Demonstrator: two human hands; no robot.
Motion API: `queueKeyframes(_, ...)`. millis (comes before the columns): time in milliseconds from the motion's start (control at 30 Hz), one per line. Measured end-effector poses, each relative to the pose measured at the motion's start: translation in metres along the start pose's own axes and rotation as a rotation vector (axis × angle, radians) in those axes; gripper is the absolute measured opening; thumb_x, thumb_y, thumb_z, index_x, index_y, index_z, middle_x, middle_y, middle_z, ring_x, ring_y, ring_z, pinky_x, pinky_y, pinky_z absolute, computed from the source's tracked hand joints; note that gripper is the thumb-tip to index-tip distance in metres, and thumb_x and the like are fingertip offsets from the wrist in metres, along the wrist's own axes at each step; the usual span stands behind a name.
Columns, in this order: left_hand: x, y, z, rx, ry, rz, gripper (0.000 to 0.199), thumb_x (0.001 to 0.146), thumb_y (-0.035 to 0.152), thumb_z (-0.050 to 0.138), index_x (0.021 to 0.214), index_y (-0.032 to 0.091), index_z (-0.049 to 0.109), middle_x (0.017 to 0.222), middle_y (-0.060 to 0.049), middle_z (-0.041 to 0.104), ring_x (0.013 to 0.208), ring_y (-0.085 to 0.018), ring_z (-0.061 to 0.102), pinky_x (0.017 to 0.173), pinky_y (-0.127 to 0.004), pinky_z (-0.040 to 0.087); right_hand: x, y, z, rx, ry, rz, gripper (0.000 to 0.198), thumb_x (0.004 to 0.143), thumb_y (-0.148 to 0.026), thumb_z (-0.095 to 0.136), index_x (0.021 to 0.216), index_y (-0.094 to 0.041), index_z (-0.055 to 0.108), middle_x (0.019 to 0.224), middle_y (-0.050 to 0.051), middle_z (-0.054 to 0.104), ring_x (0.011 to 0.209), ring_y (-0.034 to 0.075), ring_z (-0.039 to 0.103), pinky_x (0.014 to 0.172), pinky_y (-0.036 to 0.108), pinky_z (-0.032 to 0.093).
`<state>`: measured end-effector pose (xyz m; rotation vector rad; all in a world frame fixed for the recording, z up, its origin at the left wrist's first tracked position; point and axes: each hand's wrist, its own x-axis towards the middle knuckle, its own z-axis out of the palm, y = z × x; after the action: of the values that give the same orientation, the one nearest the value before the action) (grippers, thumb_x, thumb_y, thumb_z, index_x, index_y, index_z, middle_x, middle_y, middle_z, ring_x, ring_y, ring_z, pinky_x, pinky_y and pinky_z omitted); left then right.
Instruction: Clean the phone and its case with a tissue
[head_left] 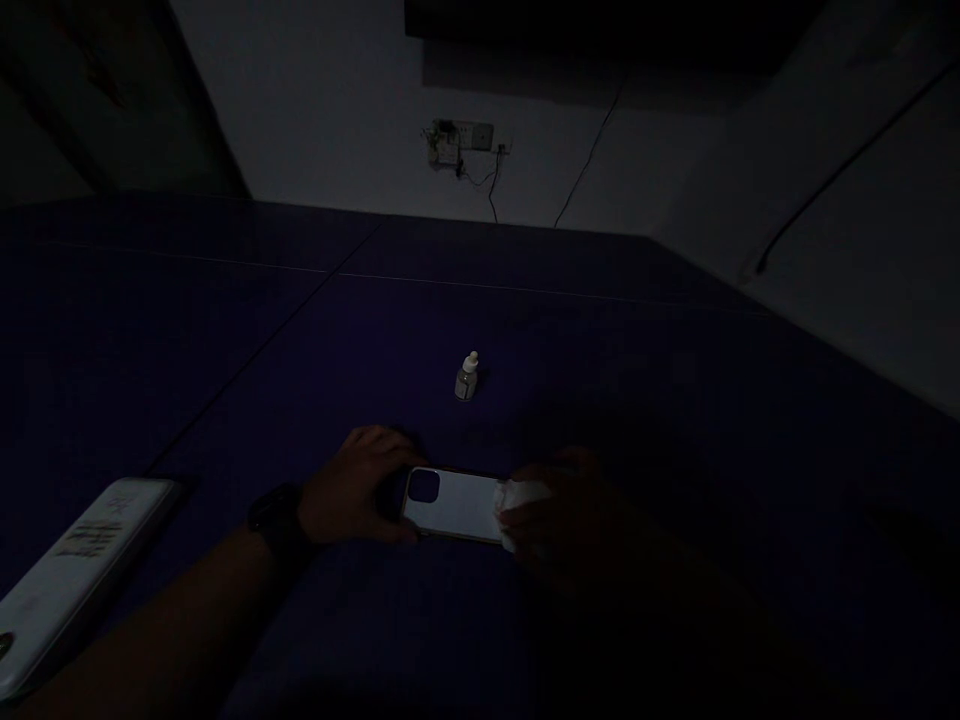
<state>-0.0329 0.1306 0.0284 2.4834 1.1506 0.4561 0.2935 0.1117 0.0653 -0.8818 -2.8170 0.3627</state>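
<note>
A pale phone case with a camera cutout at its left end lies flat on the dark blue surface. My left hand, a dark watch on its wrist, grips the left end of the case between thumb and fingers. Over the right end, my right hand presses a crumpled white tissue or cloth against the case. Deep shadow hides most of that hand. Beyond the case stands a small dropper bottle with a white cap, upright.
A long white box-like case with dark markings lies at the lower left. Past the far edge, wall sockets with cables and a small plant sit on the wall. A dark screen hangs above.
</note>
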Motion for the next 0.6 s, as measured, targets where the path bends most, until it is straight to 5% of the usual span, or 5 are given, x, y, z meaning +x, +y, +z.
queueKeyframes(200,0.0,0.001,0.0,-0.025,-0.009,-0.001,0.078,0.062,0.068,0.087,0.126,0.031,0.062,0.123,-0.004,0.065,0.118,-0.033,0.054,0.104,-0.048,0.032,0.003,0.002,0.01,-0.145,0.099,0.051,0.025,0.093,-0.042,0.063,0.112,-0.028,0.073,0.122,0.003,0.075,0.126,0.031,0.056,0.105,0.052,0.023)
queueKeyframes(600,0.001,0.0,0.001,-0.033,-0.019,-0.003,0.08,0.062,0.069,0.087,0.129,0.033,0.061,0.124,-0.004,0.064,0.12,-0.033,0.053,0.103,-0.047,0.032,0.023,-0.007,0.018,-0.156,-0.01,0.065,0.035,0.093,-0.049,0.065,0.115,-0.023,0.07,0.127,0.009,0.07,0.133,0.035,0.048,0.102,0.054,0.031)
